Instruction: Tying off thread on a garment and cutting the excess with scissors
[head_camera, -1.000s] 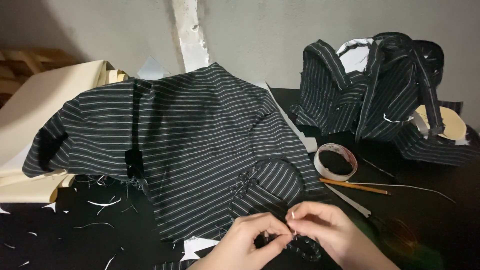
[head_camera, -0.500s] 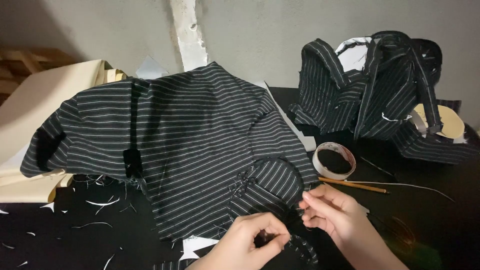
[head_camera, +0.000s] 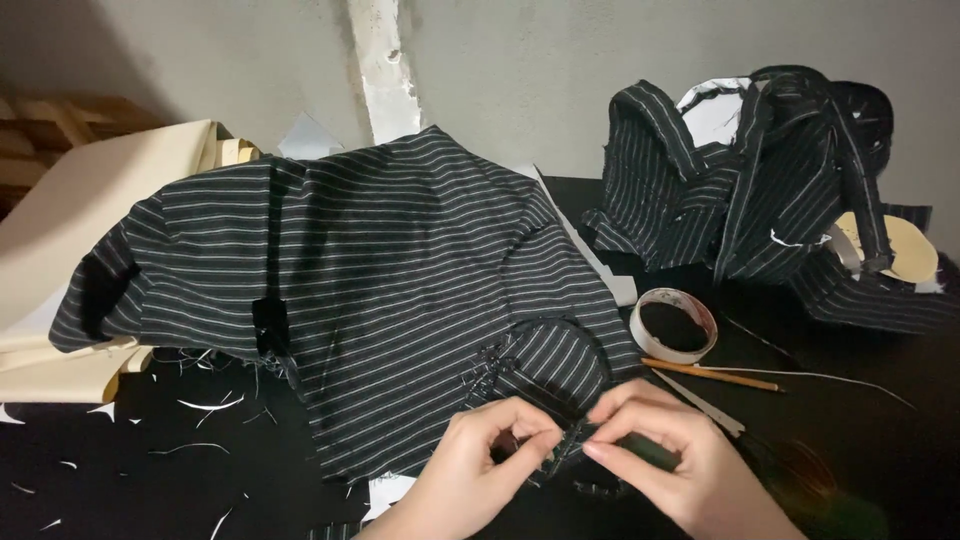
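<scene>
Meanwhile, the left hand (head_camera: 480, 462) had barely shifted from half a second before, its fingers pinched shut on the lower edge of the striped fabric (head_camera: 400, 260) spread on the black table (head_camera: 150, 470). The right hand (head_camera: 660, 455) had dropped back from its raised position and met the left, fingers closed on the same edge. Farther right lay a tape roll (head_camera: 674, 325) and pencil (head_camera: 712, 375).
</scene>
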